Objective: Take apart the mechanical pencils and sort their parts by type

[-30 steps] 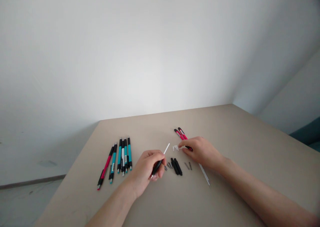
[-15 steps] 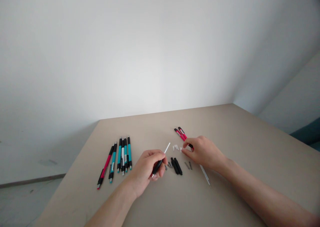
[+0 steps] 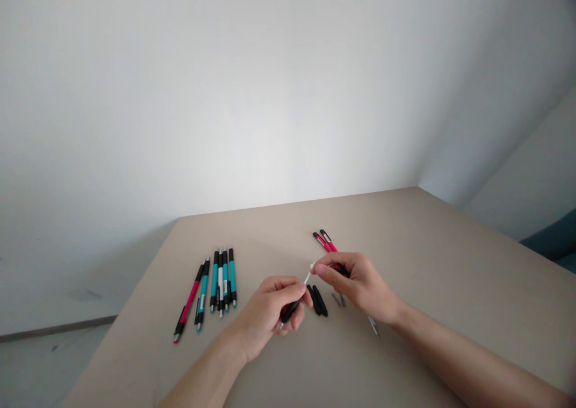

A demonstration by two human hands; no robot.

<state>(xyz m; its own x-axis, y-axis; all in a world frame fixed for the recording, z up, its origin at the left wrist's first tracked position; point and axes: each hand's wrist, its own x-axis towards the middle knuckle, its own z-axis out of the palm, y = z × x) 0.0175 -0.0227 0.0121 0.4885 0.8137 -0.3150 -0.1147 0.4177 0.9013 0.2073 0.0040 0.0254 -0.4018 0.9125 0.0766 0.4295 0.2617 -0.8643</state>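
My left hand [image 3: 272, 309] is closed around a black pen grip [image 3: 291, 311], from whose upper end a thin white refill [image 3: 308, 277] sticks out. My right hand [image 3: 362, 285] pinches a small white plastic piece [image 3: 312, 266] at the refill's tip; the fingers partly cover it. Just below the fingertips lie black pen grips [image 3: 320, 301] on the table. Beside them are thin grey pieces, probably springs [image 3: 338, 300]. Pink-and-black pen barrels [image 3: 327, 240] lie behind my right hand, partly hidden. Under the right wrist, loose refills [image 3: 374, 327] show their tips.
On the left of the beige table [image 3: 265, 234] several turquoise-and-black pens [image 3: 214, 281] lie in a row with a white one [image 3: 220, 282]. A pink-and-black pen [image 3: 189, 303] is at the row's left end. A pale wall [image 3: 288, 96] stands behind the table.
My right hand has moved left with a small white piece, up to the refill's tip. My left hand has shifted slightly right and down with the pen grip and refill.
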